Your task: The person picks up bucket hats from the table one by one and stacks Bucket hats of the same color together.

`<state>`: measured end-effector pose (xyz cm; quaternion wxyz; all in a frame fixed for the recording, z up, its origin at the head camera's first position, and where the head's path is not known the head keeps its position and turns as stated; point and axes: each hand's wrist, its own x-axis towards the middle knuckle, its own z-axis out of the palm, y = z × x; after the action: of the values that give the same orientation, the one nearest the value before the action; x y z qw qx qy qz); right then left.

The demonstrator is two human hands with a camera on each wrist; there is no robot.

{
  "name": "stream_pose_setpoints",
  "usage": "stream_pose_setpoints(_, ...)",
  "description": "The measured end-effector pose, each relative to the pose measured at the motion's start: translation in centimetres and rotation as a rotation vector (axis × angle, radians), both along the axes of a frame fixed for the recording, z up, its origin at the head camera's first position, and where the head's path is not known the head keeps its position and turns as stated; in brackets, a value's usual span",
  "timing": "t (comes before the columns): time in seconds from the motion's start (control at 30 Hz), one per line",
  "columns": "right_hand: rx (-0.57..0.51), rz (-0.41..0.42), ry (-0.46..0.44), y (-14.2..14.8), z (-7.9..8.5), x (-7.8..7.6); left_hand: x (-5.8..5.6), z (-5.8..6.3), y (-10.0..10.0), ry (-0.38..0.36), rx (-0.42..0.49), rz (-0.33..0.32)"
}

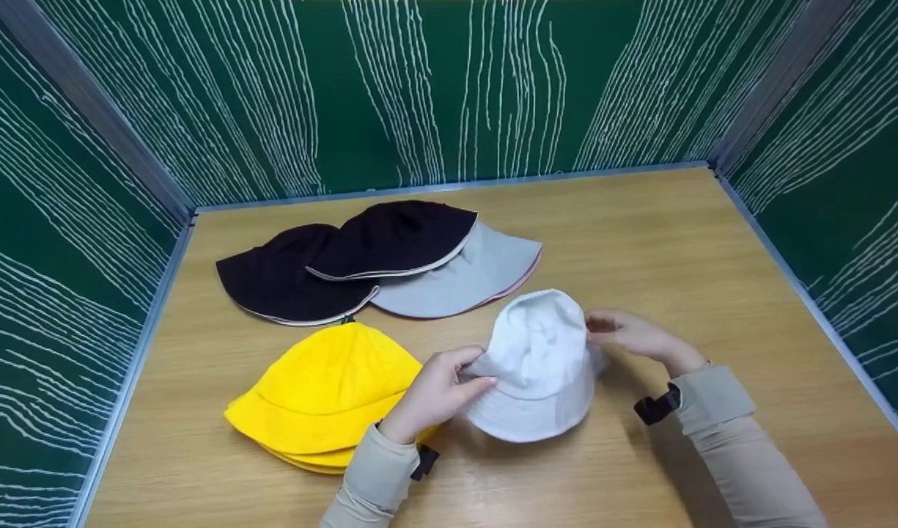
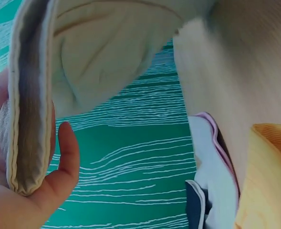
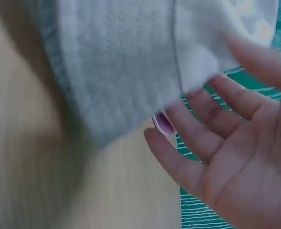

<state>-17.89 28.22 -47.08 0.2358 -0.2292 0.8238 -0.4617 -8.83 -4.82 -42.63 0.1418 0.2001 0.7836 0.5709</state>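
A white bucket hat (image 1: 540, 352) is held up over the table, its crown upward and its stitched brim towards me. My left hand (image 1: 438, 385) pinches the brim at its left side, with the thumb on the near face. In the left wrist view the folded brim edge (image 2: 30, 95) runs between thumb and fingers. At the hat's right side is my right hand (image 1: 632, 336), its fingertips at the crown and brim. The right wrist view shows its fingers (image 3: 197, 133) spread and mostly straight, with some tips hidden behind the white cloth.
Yellow bucket hats (image 1: 331, 389) lie stacked at the left, partly behind my left forearm. Farther back, two dark hats (image 1: 397, 238) with pale edging overlap a light grey hat (image 1: 456, 282) with a pink edge. Green panels (image 1: 390, 95) with white lines border the wooden table (image 1: 639, 235).
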Motion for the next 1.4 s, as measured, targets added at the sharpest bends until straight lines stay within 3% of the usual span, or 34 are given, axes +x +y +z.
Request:
stream_pose_setpoints(0.13,0.006,-0.016,0.014,0.4,0.2,0.3,-0.3,-0.5,-0.2,-0.027,-0.014,0.036)
stream_pose_setpoints(0.37,0.142,-0.066,-0.042,1.5,1.1,0.2,-1.1,-1.6,0.6,0.016,-0.196,0.11)
stream_pose_setpoints(0.67,0.315,-0.056,0.082,1.4,0.8,0.2,-2.2,-3.4,1.9,0.048,-0.351,0.162)
stream_pose_setpoints(0.83,0.365,-0.048,0.098,1.3,0.5,0.3,-2.4,-3.9,2.7,0.056,-0.466,0.189)
stream_pose_setpoints(1.03,0.4,-0.033,0.07,1.2,0.0,0.3,-2.6,-4.5,3.0,0.092,-0.55,0.198)
stream_pose_setpoints(1.27,0.439,-0.043,0.066,1.6,-0.7,0.2,-2.8,-5.1,3.6,0.077,-0.592,0.175)
stream_pose_setpoints(1.4,0.447,-0.053,0.062,2.0,-0.9,0.3,-2.8,-5.5,4.0,0.109,-0.597,0.164)
